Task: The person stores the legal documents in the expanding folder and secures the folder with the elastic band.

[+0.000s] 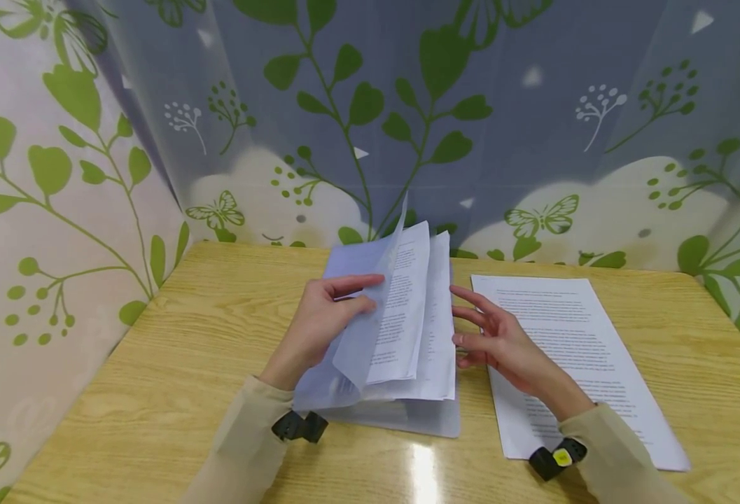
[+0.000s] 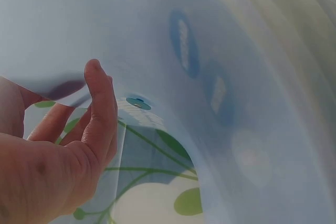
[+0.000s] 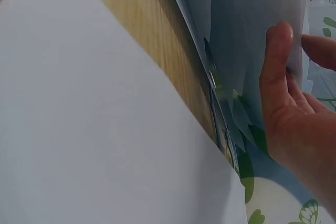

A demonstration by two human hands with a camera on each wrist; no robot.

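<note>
Wooden table (image 1: pixel 174 392), folder (image 1: pixel 353 360) partly hidden under pages (image 1: pixel 401 308)

Too small, cut off, blurred

Text on the folder's (image 1: pixel 407 420) sheets (image 1: pixel 401 315) and the loose stack (image 1: pixel 565 315) is too small to read. The right hand (image 1: pixel 505 346) hides part of that stack. In the left wrist view, the left hand (image 2: pixel 63 166) is cut off and blue ovals (image 2: pixel 184 43) are blurred.

Smooth plastic folder (image 1: pixel 407 418), matt paper sheets (image 1: pixel 402 315), glossy wood table (image 1: pixel 174 357).
</note>
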